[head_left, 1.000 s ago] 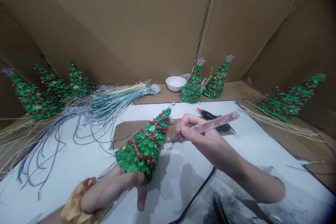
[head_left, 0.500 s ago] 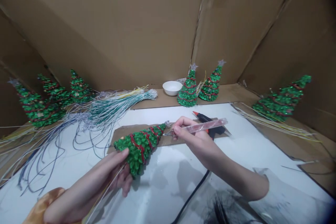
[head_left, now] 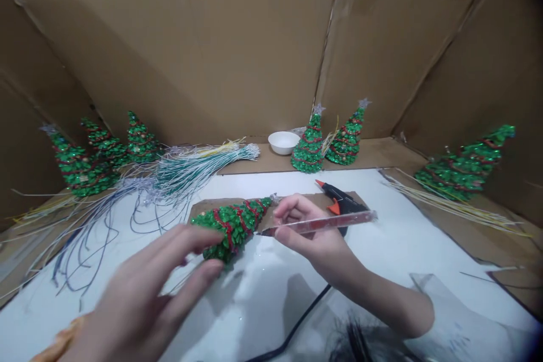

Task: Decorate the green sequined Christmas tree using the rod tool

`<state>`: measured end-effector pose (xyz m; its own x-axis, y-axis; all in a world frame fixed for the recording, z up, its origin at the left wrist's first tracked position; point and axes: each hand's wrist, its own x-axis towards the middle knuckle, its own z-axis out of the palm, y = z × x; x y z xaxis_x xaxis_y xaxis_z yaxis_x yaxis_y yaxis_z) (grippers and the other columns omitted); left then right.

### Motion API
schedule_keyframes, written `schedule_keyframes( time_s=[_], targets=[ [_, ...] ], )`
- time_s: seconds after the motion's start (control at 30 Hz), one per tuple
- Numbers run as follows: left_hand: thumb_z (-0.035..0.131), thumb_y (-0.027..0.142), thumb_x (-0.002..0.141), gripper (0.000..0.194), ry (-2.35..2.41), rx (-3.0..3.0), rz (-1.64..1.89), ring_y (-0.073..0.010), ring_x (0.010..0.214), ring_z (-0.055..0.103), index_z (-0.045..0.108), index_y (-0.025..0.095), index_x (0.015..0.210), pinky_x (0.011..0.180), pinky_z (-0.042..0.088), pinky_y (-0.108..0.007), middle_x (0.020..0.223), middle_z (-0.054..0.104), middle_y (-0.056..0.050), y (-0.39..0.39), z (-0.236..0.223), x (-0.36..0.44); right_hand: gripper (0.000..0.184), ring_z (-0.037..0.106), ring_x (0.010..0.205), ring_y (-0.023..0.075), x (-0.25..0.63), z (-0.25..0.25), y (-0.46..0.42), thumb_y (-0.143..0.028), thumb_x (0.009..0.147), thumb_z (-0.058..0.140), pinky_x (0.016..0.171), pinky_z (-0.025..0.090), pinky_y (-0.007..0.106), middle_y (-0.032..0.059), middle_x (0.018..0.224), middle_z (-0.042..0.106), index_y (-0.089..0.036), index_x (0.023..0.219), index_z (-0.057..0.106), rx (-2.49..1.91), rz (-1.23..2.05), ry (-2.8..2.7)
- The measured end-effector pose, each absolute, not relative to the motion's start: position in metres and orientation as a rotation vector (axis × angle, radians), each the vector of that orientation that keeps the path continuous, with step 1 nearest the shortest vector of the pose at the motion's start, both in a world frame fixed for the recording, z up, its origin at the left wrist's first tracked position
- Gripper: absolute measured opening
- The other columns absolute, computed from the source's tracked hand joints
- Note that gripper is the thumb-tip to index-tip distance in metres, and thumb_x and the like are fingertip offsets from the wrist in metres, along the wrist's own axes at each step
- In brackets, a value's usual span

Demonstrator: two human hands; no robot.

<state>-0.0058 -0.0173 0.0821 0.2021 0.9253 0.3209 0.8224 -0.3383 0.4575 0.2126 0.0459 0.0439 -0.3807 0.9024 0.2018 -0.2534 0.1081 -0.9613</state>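
Left hand [head_left: 153, 288] has loosened on the green sequinned tree [head_left: 231, 226], fingers spread apart, blurred; right of the tree, right hand [head_left: 307, 232] pinches a glittery clear rod [head_left: 326, 224] firmly, hot glue gun [head_left: 339, 199] just behind.

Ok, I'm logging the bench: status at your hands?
Left hand blurred, fingers at the base of the sequinned Christmas tree. Right hand gripping clear glittery rod, tip by the treetop. Hot glue gun lies behind, not in the way.
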Motion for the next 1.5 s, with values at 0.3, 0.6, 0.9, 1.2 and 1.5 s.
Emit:
schedule_keyframes(
  time_s=[0.3,0.6,0.9,1.2,1.5],
  targets=[
    [0.044,0.027,0.087,0.013,1.329,2.258,0.706,-0.0103,0.067,0.051,0.055,0.024,0.084,0.059,0.039,-0.020,0.075,0.058,0.003,0.012,0.079,0.042,0.020,0.046,0.064,0.0080,0.213,0.041,0.038,-0.031,0.072,0.066,0.058,0.035,0.020,-0.0033,0.071,0.052,-0.018,0.073,0.051,-0.794,1.428,-1.474],
    [0.040,0.024,0.085,0.017,1.381,2.291,0.660,-0.0091,0.058,0.045,0.047,0.020,0.071,0.053,0.034,-0.019,0.064,0.050,0.004,0.011,0.082,0.040,0.022,0.043,0.059,0.0086,0.215,0.047,0.031,-0.033,0.072,0.064,0.055,0.033,0.022,-0.0039,0.063,0.048,-0.017,0.066,0.050,-0.908,1.320,-1.448],
    [0.036,0.026,0.087,0.021,1.424,2.304,0.647,-0.0102,0.055,0.043,0.043,0.021,0.068,0.051,0.034,-0.020,0.061,0.047,0.004,0.014,0.086,0.025,0.025,0.043,0.058,0.0098,0.230,0.050,0.036,-0.035,0.074,0.062,0.055,0.032,0.023,-0.0035,0.062,0.047,-0.019,0.063,0.047,-0.925,1.173,-1.311],
    [0.034,0.033,0.088,0.030,1.479,2.254,0.622,-0.0122,0.052,0.044,0.042,0.021,0.061,0.050,0.034,-0.022,0.057,0.047,0.004,0.020,0.088,0.022,0.022,0.045,0.062,0.0102,0.231,0.041,0.051,-0.036,0.078,0.059,0.059,0.035,0.023,-0.0035,0.063,0.050,-0.020,0.070,0.047,-0.903,1.272,-1.276],
    [0.050,0.031,0.082,0.014,1.494,2.010,0.843,-0.0130,0.066,0.056,0.058,0.020,0.079,0.058,0.041,-0.021,0.073,0.063,0.001,0.018,0.079,0.032,0.016,0.058,0.076,0.0141,0.219,0.051,0.037,-0.032,0.077,0.060,0.071,0.045,0.026,0.0020,0.081,0.064,-0.019,0.085,0.065,-1.025,1.387,-1.582]
  ],
)
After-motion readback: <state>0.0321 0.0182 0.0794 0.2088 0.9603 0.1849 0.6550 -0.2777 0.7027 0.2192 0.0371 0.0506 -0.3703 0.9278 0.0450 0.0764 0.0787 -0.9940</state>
